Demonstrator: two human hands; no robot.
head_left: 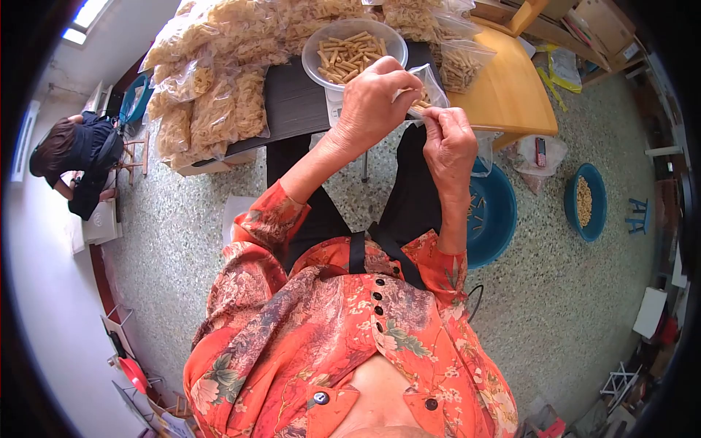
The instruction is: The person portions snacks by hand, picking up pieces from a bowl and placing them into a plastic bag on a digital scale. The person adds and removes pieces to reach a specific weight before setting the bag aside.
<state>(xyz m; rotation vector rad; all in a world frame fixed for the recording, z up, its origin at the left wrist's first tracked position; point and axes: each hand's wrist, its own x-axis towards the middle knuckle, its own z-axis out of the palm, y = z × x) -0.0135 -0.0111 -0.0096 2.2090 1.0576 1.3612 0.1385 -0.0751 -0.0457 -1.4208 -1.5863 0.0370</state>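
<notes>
My left hand (pixel 376 98) is closed, its fingers pinched at the edge of a small clear plastic bag (pixel 436 89). My right hand (pixel 449 139) grips the same bag from the other side, thumb and fingers pressed together. A few brown stick-shaped snacks show inside the bag, partly covered by my fingers. Just beyond my left hand, a white plastic bowl (pixel 353 55) holds many more of these sticks. It rests on a white scale (pixel 334 109), mostly hidden by the bowl and my wrist.
Filled bags (pixel 219 109) are piled on the dark table (pixel 296 98). A wooden chair (pixel 511 87) holds more bags. Blue tubs (pixel 504 212) (pixel 599 219) stand on the floor at right, near a phone (pixel 540 152) on plastic. Another person (pixel 87 157) bends over at far left.
</notes>
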